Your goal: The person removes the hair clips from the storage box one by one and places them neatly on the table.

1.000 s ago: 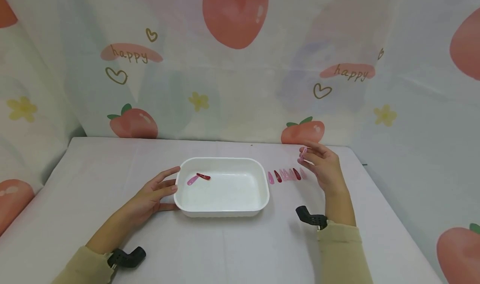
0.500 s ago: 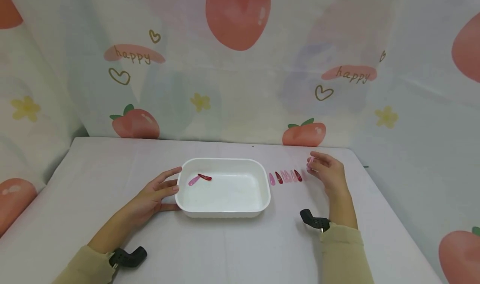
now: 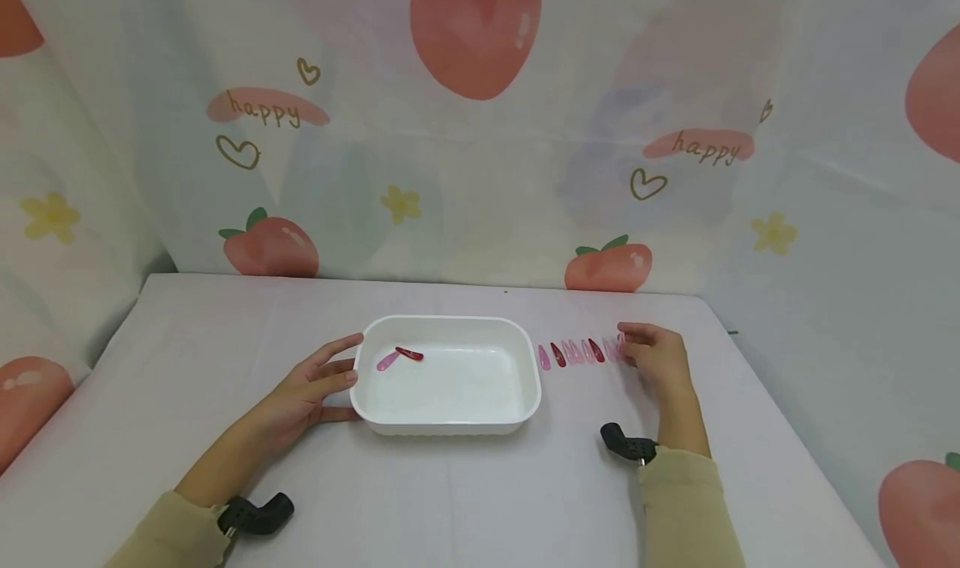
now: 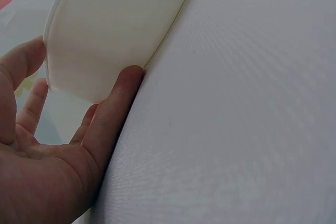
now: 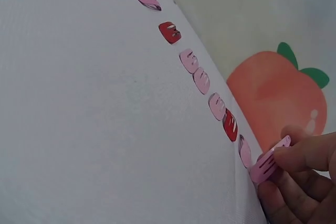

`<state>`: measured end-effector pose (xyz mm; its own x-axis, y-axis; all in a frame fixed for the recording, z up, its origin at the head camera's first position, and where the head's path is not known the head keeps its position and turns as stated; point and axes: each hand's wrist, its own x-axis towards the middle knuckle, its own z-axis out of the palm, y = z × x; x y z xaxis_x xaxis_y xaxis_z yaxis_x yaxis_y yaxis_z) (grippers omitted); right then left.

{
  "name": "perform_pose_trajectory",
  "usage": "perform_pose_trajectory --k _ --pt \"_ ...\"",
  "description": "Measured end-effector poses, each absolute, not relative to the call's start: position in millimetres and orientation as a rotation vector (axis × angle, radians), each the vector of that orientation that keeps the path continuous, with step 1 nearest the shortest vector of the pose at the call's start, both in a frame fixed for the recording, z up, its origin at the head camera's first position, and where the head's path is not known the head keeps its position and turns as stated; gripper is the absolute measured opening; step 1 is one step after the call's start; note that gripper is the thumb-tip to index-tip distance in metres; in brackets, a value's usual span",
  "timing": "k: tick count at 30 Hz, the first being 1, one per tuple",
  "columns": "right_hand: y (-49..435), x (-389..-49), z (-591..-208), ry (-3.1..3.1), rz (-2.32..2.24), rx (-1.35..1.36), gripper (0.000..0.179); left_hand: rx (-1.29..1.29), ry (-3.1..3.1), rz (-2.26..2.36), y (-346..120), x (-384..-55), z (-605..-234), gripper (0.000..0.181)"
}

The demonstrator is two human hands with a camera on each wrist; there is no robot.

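Note:
A white rectangular tray (image 3: 457,397) stands mid-table, with a pink hair clip (image 3: 387,362) and a red hair clip (image 3: 409,354) lying inside at its left. My left hand (image 3: 296,401) touches the tray's left end with extended fingers; the left wrist view shows a finger low against its wall (image 4: 110,19). To the right of the tray, my right hand (image 3: 662,355) pinches a pink hair clip (image 5: 265,166) between thumb and fingers. This clip is at the right end of a row of pink and red hair clips, beside a pale pink clip (image 5: 244,151).
The row holds several clips, including a red one (image 3: 558,354) near the tray and another red one (image 5: 230,125) farther right. A white cloth covers the table (image 3: 480,501). Behind it hangs a patterned curtain (image 3: 480,184).
My right hand has moved slightly right and down to the row's right end, still pinching the pink hair clip. My left hand stays at the tray.

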<state>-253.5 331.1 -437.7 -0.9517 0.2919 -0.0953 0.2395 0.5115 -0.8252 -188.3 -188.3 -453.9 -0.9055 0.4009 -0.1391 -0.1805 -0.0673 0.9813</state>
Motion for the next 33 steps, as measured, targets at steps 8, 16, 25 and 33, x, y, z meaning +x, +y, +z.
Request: perform_pose_trajectory --k 8,16,25,33 --pt "327.7 -251.2 -434.9 -2.697 1.374 -0.458 0.037 0.256 1.826 2.030 -188.8 -188.1 -453.5 0.063" --pt "326.2 -250.6 -433.1 -2.727 1.371 -0.437 0.038 0.264 1.835 2.027 -189.8 -188.2 -453.3 0.063" --pt "324.9 -252.5 -431.8 -2.646 1.490 -0.537 0.038 0.254 1.830 2.025 -190.6 -188.5 -455.8 0.063" --pt "300.7 -245.1 -397.5 -2.379 2.031 -0.248 0.047 0.242 1.831 2.025 -188.1 -187.3 -452.8 0.064"
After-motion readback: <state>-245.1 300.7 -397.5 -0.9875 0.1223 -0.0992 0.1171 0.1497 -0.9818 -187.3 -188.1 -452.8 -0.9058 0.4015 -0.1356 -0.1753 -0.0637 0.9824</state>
